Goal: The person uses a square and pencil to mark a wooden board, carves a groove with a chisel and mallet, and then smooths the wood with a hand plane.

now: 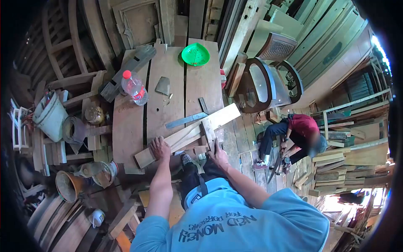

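A long pale wooden plank (188, 135) lies at a slant across the near end of the work table, its right end jutting past the table edge. My left hand (160, 148) grips it near its left end, with the fingers over the top face. A short wooden piece (208, 132) sits crosswise on the plank. My right hand (219, 158) is closed around the near end of this piece; whether the fingers also hold something thin cannot be made out. Just beyond the plank is a metal try square (187, 120), lying flat on the table.
On the wooden table (168, 69) stand a plastic bottle (134, 88) with a red cap and a green leaf-shaped dish (195, 54). Buckets (50, 115) are at the left. A chair (268, 80) stands to the right. Another person (289, 140) crouches there with a saw, near stacked lumber (333, 172).
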Demonstrator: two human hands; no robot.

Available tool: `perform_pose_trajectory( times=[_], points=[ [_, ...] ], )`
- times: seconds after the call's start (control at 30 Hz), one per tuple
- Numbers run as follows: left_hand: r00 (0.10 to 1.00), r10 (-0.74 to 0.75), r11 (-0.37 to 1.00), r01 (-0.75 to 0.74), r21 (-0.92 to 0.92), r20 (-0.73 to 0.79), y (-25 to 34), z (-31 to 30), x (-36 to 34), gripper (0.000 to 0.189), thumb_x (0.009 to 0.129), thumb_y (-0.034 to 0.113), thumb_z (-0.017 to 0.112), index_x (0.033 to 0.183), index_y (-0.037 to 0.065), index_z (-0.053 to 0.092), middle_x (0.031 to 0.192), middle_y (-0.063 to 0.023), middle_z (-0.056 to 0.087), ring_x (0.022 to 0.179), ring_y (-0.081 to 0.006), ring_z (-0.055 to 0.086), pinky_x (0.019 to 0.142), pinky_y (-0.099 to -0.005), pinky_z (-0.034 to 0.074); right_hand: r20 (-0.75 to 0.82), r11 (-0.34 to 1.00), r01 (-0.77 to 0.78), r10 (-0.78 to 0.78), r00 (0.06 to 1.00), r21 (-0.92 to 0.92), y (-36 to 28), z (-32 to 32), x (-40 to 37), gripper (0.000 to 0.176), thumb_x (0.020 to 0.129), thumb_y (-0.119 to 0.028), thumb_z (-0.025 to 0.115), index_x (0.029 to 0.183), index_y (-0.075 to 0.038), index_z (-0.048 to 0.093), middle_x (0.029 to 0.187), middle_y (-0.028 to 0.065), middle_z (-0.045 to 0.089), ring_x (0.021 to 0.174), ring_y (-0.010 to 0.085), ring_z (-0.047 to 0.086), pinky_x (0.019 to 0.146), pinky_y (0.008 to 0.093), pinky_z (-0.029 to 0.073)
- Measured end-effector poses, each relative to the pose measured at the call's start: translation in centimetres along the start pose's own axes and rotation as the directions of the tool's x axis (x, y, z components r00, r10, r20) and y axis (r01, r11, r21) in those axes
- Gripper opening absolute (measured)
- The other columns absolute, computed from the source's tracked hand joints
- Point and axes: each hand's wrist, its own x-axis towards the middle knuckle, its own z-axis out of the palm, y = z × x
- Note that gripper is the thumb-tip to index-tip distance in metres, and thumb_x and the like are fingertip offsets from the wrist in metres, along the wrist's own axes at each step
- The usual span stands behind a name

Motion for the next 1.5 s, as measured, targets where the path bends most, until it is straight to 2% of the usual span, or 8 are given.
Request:
perform_pose_trajectory(
  times=[0.13,0.73,0.87,0.93,1.07,1.3,1.4,1.5],
  points=[
    [0.999,-0.007,1.000,0.007,0.008,0.033,0.0,-0.3,0.2,0.018,0.076,0.016,0.054,0.093,0.009,0.056,0.094,-0.0106,0.055,0.096,-0.0288,0.052,0.084,-0.0423,0.040,0.498,0.844,0.480,-0.318,0.807,-0.240,2.9,-3.1,1.6,0.080,0.083,-0.039,0.056,0.145,-0.017,0.010,0.094,0.0277,0.060,0.081,0.0442,0.060,0.071,0.0498,0.048],
    [0.998,0.023,1.000,-0.022,-0.016,0.050,0.3,-0.9,0.2,0.013,0.077,0.013,0.052,0.090,0.009,0.055,0.094,-0.0123,0.055,0.095,-0.0306,0.052,0.084,-0.0440,0.040,0.285,0.843,0.522,-0.471,0.835,-0.133,0.6,-2.6,3.3,0.065,0.082,-0.028,0.055,0.140,-0.022,0.025,0.092,0.0241,0.060,0.084,0.0409,0.061,0.073,0.0480,0.049],
    [0.999,0.031,0.999,-0.030,-0.016,0.023,-0.2,0.1,0.2,0.013,0.077,0.013,0.052,0.089,0.009,0.054,0.094,-0.0129,0.054,0.096,-0.0311,0.051,0.085,-0.0443,0.039,-0.014,0.992,0.053,-0.052,0.999,0.117,-1.3,-1.5,1.4,0.064,0.083,-0.029,0.055,0.140,-0.019,0.028,0.098,0.0239,0.061,0.088,0.0374,0.061,0.074,0.0433,0.050],
    [0.998,0.055,0.998,-0.055,-0.021,-0.002,-0.2,0.0,0.2,0.013,0.076,0.013,0.053,0.088,0.009,0.054,0.093,-0.0128,0.054,0.096,-0.0310,0.051,0.085,-0.0447,0.038,0.365,0.822,0.552,-0.475,0.801,-0.142,-1.8,-4.4,0.5,0.073,0.082,-0.029,0.057,0.143,-0.016,0.018,0.101,0.0256,0.060,0.090,0.0377,0.061,0.074,0.0435,0.050],
    [0.999,0.048,0.999,-0.048,-0.019,0.003,-0.1,0.1,0.3,0.013,0.076,0.013,0.053,0.088,0.008,0.055,0.095,-0.0131,0.054,0.097,-0.0313,0.050,0.085,-0.0455,0.039,0.027,0.998,0.063,-0.063,0.998,0.019,-0.5,-1.8,0.7,0.073,0.083,-0.030,0.056,0.143,-0.016,0.016,0.097,0.0232,0.061,0.085,0.0379,0.061,0.072,0.0446,0.050],
    [0.994,0.108,0.994,-0.108,0.002,-0.005,-0.3,0.4,0.4,0.014,0.076,0.013,0.051,0.089,0.008,0.055,0.094,-0.0128,0.054,0.097,-0.0314,0.050,0.084,-0.0452,0.039,0.189,0.846,0.489,-0.455,0.870,-0.211,0.1,-3.3,4.1,0.062,0.081,-0.027,0.055,0.138,-0.021,0.031,0.084,0.0205,0.063,0.072,0.0379,0.062,0.064,0.0454,0.050],
    [0.994,0.098,0.995,-0.097,-0.014,0.056,-0.3,0.1,0.3,0.016,0.076,0.013,0.051,0.091,0.008,0.055,0.095,-0.0128,0.054,0.098,-0.0313,0.050,0.085,-0.0454,0.039,-0.141,0.993,0.110,-0.114,0.983,-0.034,-1.5,-2.0,4.9,0.060,0.080,-0.027,0.055,0.137,-0.023,0.035,0.085,0.0198,0.063,0.074,0.0368,0.062,0.063,0.0451,0.049],
    [0.993,0.113,0.994,-0.113,-0.005,0.027,-0.5,0.5,0.3,0.016,0.077,0.013,0.051,0.091,0.008,0.055,0.096,-0.0127,0.054,0.099,-0.0309,0.050,0.085,-0.0459,0.039,0.284,0.892,0.398,-0.332,0.899,-0.214,-2.0,-4.1,5.2,0.067,0.077,-0.031,0.061,0.137,-0.020,0.035,0.090,0.0203,0.063,0.078,0.0356,0.064,0.066,0.0472,0.049]
  ],
)
